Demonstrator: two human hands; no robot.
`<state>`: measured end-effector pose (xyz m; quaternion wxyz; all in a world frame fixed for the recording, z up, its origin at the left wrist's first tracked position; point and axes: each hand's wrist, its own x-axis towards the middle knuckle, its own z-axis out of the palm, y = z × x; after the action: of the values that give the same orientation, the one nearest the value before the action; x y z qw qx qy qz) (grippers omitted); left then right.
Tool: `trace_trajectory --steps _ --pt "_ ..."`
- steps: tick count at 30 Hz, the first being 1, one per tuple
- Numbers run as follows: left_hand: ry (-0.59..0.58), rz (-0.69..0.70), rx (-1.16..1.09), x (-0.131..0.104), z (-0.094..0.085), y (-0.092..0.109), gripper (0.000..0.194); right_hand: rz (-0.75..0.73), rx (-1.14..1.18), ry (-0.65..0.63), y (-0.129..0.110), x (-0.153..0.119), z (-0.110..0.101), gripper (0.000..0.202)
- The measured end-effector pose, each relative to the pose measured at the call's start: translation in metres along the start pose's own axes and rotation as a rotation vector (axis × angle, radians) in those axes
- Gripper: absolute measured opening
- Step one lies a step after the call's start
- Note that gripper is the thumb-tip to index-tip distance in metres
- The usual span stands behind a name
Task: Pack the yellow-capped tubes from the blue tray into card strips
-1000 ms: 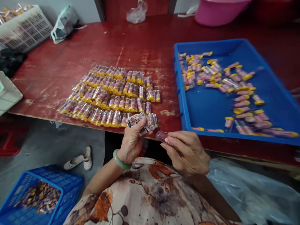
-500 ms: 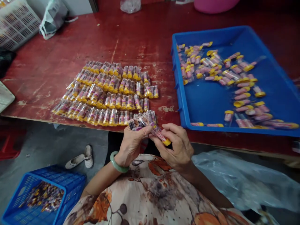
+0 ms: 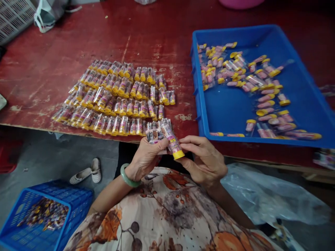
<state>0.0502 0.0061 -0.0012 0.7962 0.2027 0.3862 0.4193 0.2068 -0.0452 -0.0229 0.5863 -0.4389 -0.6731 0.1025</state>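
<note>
We have the left hand (image 3: pixel 148 150) pinching flat printed labels (image 3: pixel 154 135), clear plastic yellow-capped tube (image 3: pixel 172 140) against its thumb; right hand (image 3: pixel 205 160) half-curled at the cap (image 3: pixel 179 154), contact unclear. Likely light, stiff, slippery: we'd grip mid-barrel.

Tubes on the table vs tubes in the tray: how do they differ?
Layout: the table tubes lie in packed rows; the tray tubes are scattered loosely. Look: the table tubes show dark and purple print; the tray tubes look mostly plain pink. Shared: clear bodies, yellow ends.
</note>
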Motion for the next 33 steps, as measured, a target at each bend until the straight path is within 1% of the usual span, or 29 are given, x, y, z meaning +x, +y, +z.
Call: trace_trajectory --steps 2,5,6,7,11,13,18,24,27,33 --pt "-0.009 0.017 0.003 -0.002 -0.001 0.000 0.045 0.034 0.054 -0.014 -0.003 0.003 0.002 0.035" --pt "0.007 0.034 0.024 -0.004 -0.001 0.000 0.047 0.117 0.155 -0.103 -0.007 0.006 0.000 0.035" --pt "0.010 0.028 0.028 -0.005 -0.002 0.000 0.046 0.123 0.157 -0.110 -0.008 0.006 0.000 0.034" --pt "0.006 0.020 0.028 -0.006 -0.002 -0.001 0.045 0.114 0.138 -0.092 -0.010 0.007 0.000 0.032" --pt "-0.041 0.006 -0.006 -0.008 -0.003 -0.006 0.039 0.025 -0.027 0.080 -0.016 0.006 0.007 0.025" --pt "-0.056 0.013 -0.012 -0.008 -0.003 -0.008 0.036 0.012 -0.070 0.119 -0.019 0.006 0.010 0.023" --pt "-0.096 0.015 0.037 -0.011 -0.004 -0.010 0.032 -0.012 -0.099 0.133 -0.023 0.005 0.012 0.024" --pt "-0.034 0.007 0.041 -0.012 -0.002 -0.012 0.041 -0.018 -0.137 0.156 -0.023 -0.003 0.014 0.026" --pt "-0.040 0.003 0.036 -0.011 -0.002 -0.014 0.041 -0.037 -0.208 0.141 -0.023 -0.006 0.015 0.026" --pt "-0.053 -0.015 0.049 -0.012 -0.004 -0.017 0.038 -0.075 -0.385 0.163 -0.026 -0.008 0.019 0.023"
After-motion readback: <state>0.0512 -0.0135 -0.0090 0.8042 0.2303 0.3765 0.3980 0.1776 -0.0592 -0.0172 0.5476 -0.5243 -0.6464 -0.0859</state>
